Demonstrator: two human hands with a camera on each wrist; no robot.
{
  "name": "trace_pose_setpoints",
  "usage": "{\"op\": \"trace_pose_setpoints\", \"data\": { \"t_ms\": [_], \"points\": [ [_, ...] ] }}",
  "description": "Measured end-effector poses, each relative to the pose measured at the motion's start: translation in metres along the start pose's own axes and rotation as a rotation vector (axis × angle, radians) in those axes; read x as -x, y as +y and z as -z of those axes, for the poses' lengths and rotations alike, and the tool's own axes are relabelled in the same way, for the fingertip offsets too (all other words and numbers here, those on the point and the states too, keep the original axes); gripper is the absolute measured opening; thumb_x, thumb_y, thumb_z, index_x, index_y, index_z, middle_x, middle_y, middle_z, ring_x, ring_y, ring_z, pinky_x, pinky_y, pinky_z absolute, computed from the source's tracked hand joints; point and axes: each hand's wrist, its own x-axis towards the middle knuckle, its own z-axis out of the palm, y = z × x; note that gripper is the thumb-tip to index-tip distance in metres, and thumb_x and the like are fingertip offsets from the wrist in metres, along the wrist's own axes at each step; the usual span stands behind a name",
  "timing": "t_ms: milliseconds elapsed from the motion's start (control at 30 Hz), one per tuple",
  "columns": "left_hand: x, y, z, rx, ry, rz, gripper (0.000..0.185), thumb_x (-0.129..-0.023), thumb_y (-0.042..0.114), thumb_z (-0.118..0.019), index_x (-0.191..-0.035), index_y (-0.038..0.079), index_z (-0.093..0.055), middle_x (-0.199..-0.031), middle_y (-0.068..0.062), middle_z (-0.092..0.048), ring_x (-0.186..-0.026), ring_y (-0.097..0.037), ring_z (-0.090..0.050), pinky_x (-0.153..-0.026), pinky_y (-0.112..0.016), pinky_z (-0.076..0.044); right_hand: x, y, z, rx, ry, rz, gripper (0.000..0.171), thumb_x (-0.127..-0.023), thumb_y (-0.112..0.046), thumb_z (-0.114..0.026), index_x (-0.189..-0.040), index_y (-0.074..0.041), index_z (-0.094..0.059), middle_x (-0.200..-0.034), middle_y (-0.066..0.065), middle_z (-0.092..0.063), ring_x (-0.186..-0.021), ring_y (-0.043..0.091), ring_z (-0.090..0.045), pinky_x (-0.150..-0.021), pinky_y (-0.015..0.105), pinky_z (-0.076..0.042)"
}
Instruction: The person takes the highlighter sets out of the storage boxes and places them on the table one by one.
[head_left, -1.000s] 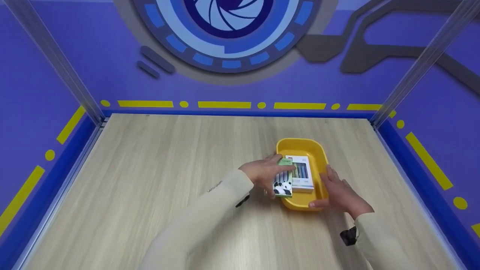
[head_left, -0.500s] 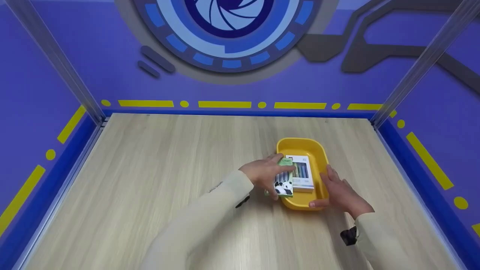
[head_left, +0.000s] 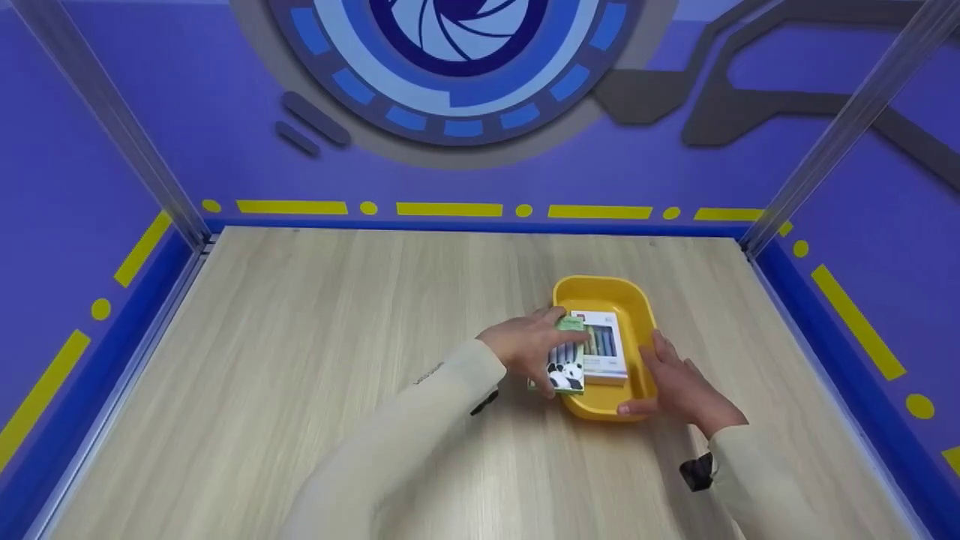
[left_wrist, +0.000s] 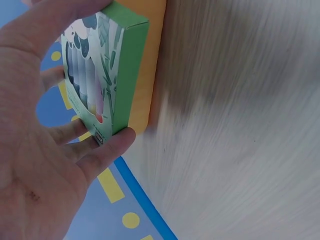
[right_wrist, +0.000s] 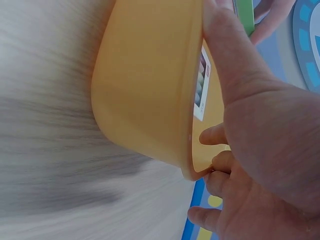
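My left hand point(head_left: 523, 346) grips a green box with panda pictures point(head_left: 568, 375) by its edges, thumb at one end and fingers at the other. Through its window, coloured sticks show in the left wrist view, where the green side point(left_wrist: 131, 75) faces the camera. The box overlaps the left rim of a yellow plastic bin point(head_left: 600, 282). Inside the bin lies a white box point(head_left: 607, 368), also windowed, with a row of coloured sticks. My right hand point(head_left: 686, 388) holds the bin's right side, its thumb over the rim point(right_wrist: 187, 100) and some fingertips reaching inside.
The bin stands on a light wood-grain table point(head_left: 337, 337), right of the middle. Blue printed panels point(head_left: 225, 150) with yellow marks wall in the back and both sides. Clear corner posts point(head_left: 840, 127) rise at the back corners.
Almost nothing differs. The panda box and left hand shift very slightly, while the bin, the white box and the right hand stay in place.
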Motion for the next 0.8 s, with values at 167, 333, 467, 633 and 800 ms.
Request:
{"op": "trace_pose_setpoints", "data": {
  "t_ms": [167, 333, 467, 633, 800],
  "points": [
    [0.004, 0.000, 0.003, -0.004, 0.002, 0.018, 0.095, -0.066, 0.047, -0.086, -0.142, 0.056, -0.031, -0.159, -0.001, -0.019, -0.137, -0.020, -0.034, -0.113, -0.041, -0.039, 0.000, 0.000, 0.000, 0.005, 0.001, -0.001, 0.127, -0.063, -0.063, -0.079, -0.154, 0.000, -0.014, -0.160, 0.025, 0.011, -0.144, 0.052, -0.006, -0.115, 0.067, -0.005],
    [0.007, -0.002, 0.004, 0.011, -0.002, 0.034, 0.096, -0.067, 0.047, -0.085, -0.144, 0.055, -0.029, -0.162, -0.001, -0.014, -0.142, -0.021, -0.030, -0.114, -0.043, -0.037, 0.000, -0.001, 0.000, 0.000, -0.010, -0.011, 0.128, -0.063, -0.064, -0.078, -0.153, 0.001, -0.014, -0.160, 0.025, 0.012, -0.144, 0.052, -0.005, -0.114, 0.068, -0.005],
    [0.009, -0.004, 0.004, 0.025, 0.008, 0.034, 0.096, -0.067, 0.045, -0.086, -0.145, 0.053, -0.030, -0.162, 0.000, -0.015, -0.140, -0.020, -0.031, -0.113, -0.043, -0.038, 0.000, -0.001, 0.000, -0.007, -0.023, -0.023, 0.128, -0.064, -0.063, -0.078, -0.153, 0.001, -0.014, -0.160, 0.025, 0.012, -0.143, 0.053, -0.006, -0.113, 0.069, -0.005],
    [0.012, -0.008, 0.004, 0.022, 0.014, 0.032, 0.097, -0.066, 0.043, -0.087, -0.145, 0.052, -0.031, -0.163, 0.001, -0.014, -0.140, -0.020, -0.031, -0.113, -0.042, -0.039, 0.000, 0.000, 0.000, -0.007, -0.021, -0.012, 0.128, -0.064, -0.063, -0.078, -0.152, 0.003, -0.014, -0.159, 0.026, 0.012, -0.144, 0.052, -0.005, -0.114, 0.068, -0.004],
    [0.011, -0.011, 0.002, -0.007, 0.013, 0.030, 0.097, -0.066, 0.045, -0.087, -0.144, 0.052, -0.031, -0.163, -0.001, -0.013, -0.140, -0.021, -0.031, -0.112, -0.042, -0.039, 0.001, -0.001, 0.000, -0.003, -0.010, 0.004, 0.128, -0.064, -0.063, -0.078, -0.152, 0.004, -0.015, -0.159, 0.026, 0.011, -0.144, 0.051, -0.005, -0.115, 0.067, -0.004]
  ]
}}
